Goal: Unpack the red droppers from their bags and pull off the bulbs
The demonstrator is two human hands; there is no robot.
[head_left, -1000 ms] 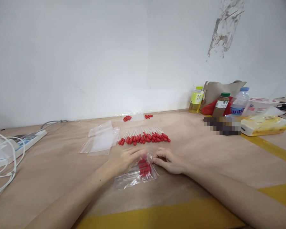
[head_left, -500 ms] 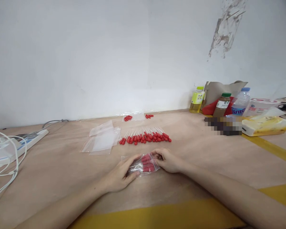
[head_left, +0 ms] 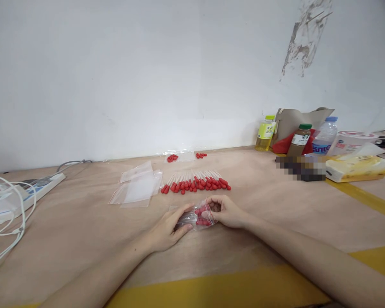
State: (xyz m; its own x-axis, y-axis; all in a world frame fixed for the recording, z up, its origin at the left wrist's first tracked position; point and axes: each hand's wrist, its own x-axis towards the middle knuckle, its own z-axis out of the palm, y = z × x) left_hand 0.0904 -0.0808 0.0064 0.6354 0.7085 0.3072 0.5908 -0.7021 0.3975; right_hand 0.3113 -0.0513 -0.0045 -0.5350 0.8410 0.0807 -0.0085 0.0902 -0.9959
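Note:
A small clear zip bag (head_left: 197, 217) with several red-bulbed droppers inside lies on the brown table between my hands. My left hand (head_left: 167, 229) grips its left end, with thumb and fingers closed around the plastic. My right hand (head_left: 226, 211) pinches the bag's right end, near the red bulbs. Just beyond them a row of loose red-bulbed droppers (head_left: 195, 184) lies on the table. A stack of empty clear zip bags (head_left: 137, 190) sits to the left of that row.
Two filled dropper bags (head_left: 186, 157) lie by the wall. A white power strip with cables (head_left: 16, 196) is at far left. Bottles (head_left: 266, 133), a paper bag (head_left: 295, 122) and a tissue pack (head_left: 359, 169) crowd the right. A yellow stripe (head_left: 211, 291) runs along the table's near edge.
Both hands have slid the filled bag away from me, toward the dropper row. My left hand moved from the top of the bag to gripping its left end.

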